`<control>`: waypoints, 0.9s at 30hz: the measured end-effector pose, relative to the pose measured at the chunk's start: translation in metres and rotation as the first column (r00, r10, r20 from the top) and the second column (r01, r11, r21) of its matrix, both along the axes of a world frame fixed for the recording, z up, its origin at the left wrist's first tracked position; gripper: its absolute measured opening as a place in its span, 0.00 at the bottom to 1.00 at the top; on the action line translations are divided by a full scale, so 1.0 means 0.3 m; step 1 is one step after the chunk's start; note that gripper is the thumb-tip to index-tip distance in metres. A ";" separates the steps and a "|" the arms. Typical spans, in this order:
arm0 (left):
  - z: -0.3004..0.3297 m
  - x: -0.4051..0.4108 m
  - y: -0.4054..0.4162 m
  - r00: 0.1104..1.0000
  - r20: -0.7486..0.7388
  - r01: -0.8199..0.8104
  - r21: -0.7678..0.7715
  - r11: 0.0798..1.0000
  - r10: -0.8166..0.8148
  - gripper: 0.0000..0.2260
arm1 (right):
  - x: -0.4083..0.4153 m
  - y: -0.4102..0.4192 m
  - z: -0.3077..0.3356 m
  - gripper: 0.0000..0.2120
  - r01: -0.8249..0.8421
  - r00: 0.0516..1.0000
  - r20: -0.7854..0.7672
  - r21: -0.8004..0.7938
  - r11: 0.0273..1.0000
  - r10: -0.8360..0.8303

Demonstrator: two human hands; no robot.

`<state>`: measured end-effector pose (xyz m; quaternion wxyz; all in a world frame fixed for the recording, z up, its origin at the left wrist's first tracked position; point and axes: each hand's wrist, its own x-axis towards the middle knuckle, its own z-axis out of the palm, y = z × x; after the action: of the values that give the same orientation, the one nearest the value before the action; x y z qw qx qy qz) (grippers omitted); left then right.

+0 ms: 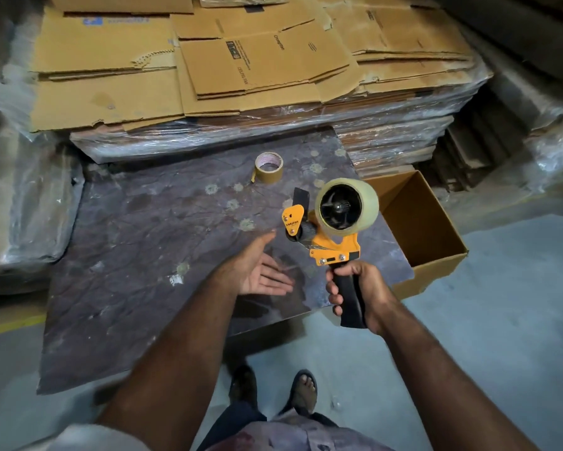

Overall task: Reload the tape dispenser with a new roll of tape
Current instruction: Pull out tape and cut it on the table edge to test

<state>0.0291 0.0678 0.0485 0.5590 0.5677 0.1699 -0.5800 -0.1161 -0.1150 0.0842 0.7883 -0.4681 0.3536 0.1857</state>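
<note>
Mottled dark counter (137,242): your right hand (358,288) fingers clamped on the orange dispenser (330,242) grip, clear roll (348,205) mounted; left hand (257,271) fingers apart, empty. Brown roll (268,167) beyond.

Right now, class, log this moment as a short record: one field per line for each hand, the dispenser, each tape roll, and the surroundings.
right hand: closed around the black handle of the tape dispenser, holding it up above the table
left hand: open, palm up, empty, just left of the dispenser
clear tape roll: mounted on the dispenser's hub
brown tape roll: lying flat on the dark table, apart from both hands
open cardboard box: right of the table, appears empty
flattened cartons: stacked behind the table
</note>
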 end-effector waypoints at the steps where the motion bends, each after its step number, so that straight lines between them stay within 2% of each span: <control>1: -0.002 -0.002 -0.012 0.999 -0.004 0.043 -0.007 0.999 -0.043 0.41 | -0.007 0.004 0.004 0.08 0.011 1.000 0.005 0.005 1.000 -0.011; 3: -0.010 -0.011 -0.039 0.996 0.011 0.084 -0.012 0.996 -0.084 0.36 | -0.020 0.013 0.009 0.08 0.032 0.999 0.017 0.008 0.999 -0.033; 7: -0.053 -0.016 -0.081 0.993 0.119 0.011 -0.033 0.999 -0.007 0.10 | -0.064 0.015 0.012 0.06 0.064 0.997 0.041 -0.046 0.997 -0.062; 9: -0.079 -0.001 -0.107 0.987 0.159 0.004 -0.101 0.995 0.012 0.02 | -0.104 0.003 0.003 0.06 0.083 0.995 0.063 -0.087 0.993 -0.077; 11: -0.087 0.026 -0.148 0.975 0.224 0.032 -0.123 0.992 -0.004 0.04 | -0.148 -0.023 -0.013 0.06 0.109 0.992 0.081 -0.130 0.986 -0.099; 13: -0.080 0.056 -0.198 0.931 0.358 0.100 -0.083 0.992 -0.064 0.06 | -0.196 -0.056 -0.038 0.05 0.138 0.987 0.107 -0.194 0.971 -0.119; 16: -0.046 0.099 -0.286 0.822 0.541 0.241 -0.048 0.969 -0.178 0.03 | -0.255 -0.109 -0.101 0.04 0.189 0.980 0.128 -0.328 0.926 -0.154; 19: -0.040 0.143 -0.402 0.665 0.683 0.398 0.018 0.917 -0.302 0.04 | -0.288 -0.151 -0.193 0.09 0.186 0.982 0.119 -0.567 0.802 -0.144; 24: -0.126 0.210 -0.587 0.459 0.807 0.434 0.162 0.886 -0.372 0.07 | -0.331 -0.250 -0.341 0.19 0.126 0.987 0.037 -0.773 0.622 -0.154; 27: -0.231 0.215 -0.668 0.289 0.829 0.467 0.314 0.827 -0.479 0.08 | -0.338 -0.303 -0.405 0.22 0.047 0.995 -0.007 -0.835 0.548 -0.096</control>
<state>0.0935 -0.1327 -0.0208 0.3628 0.8096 -0.3172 -0.3350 -0.2175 -0.2059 -0.0374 0.4700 -0.7656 0.4385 -0.0241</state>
